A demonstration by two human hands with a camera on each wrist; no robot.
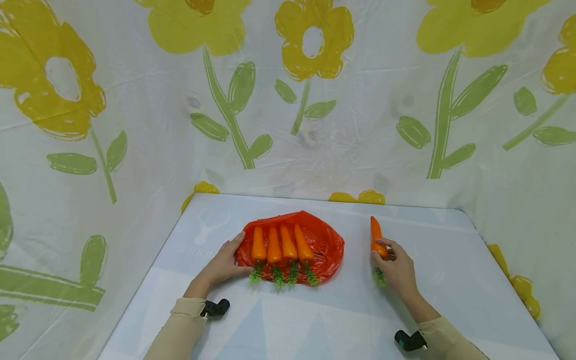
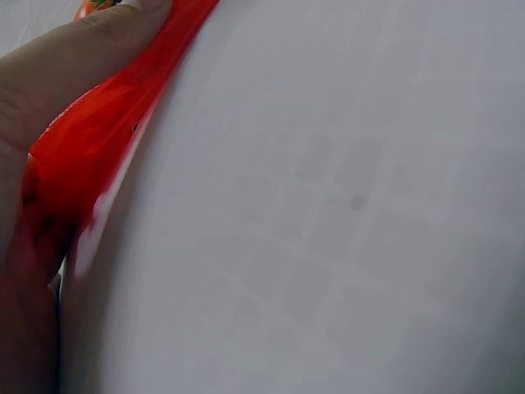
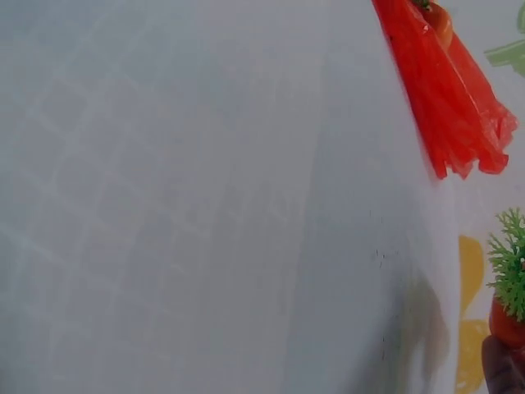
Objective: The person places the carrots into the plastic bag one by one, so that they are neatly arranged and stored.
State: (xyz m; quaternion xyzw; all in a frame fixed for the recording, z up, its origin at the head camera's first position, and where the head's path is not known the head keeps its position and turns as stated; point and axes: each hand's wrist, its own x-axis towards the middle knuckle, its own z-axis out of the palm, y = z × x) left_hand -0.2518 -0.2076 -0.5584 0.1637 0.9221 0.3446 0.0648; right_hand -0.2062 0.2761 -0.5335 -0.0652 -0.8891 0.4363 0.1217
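Observation:
A red plastic bag (image 1: 326, 250) lies spread on the table, with several orange carrots (image 1: 274, 245) side by side on it. Their green leafy tops stick out over the bag's near edge. My left hand (image 1: 225, 262) holds the bag's left edge, its thumb beside the leaves of the leftmost carrot. In the left wrist view the red plastic (image 2: 90, 139) runs between thumb and fingers. To the right of the bag, my right hand (image 1: 398, 270) grips another carrot (image 1: 376, 232) by its thick end, tip pointing away. Its leaves (image 3: 510, 263) show at the right wrist view's edge.
The pale table (image 1: 288, 320) has a faint printed pattern. Behind it and at its sides hangs a white sheet (image 1: 360, 150) printed with yellow flowers. A black wrist camera (image 1: 216, 307) is worn on the left wrist, another black camera (image 1: 409, 341) on the right.

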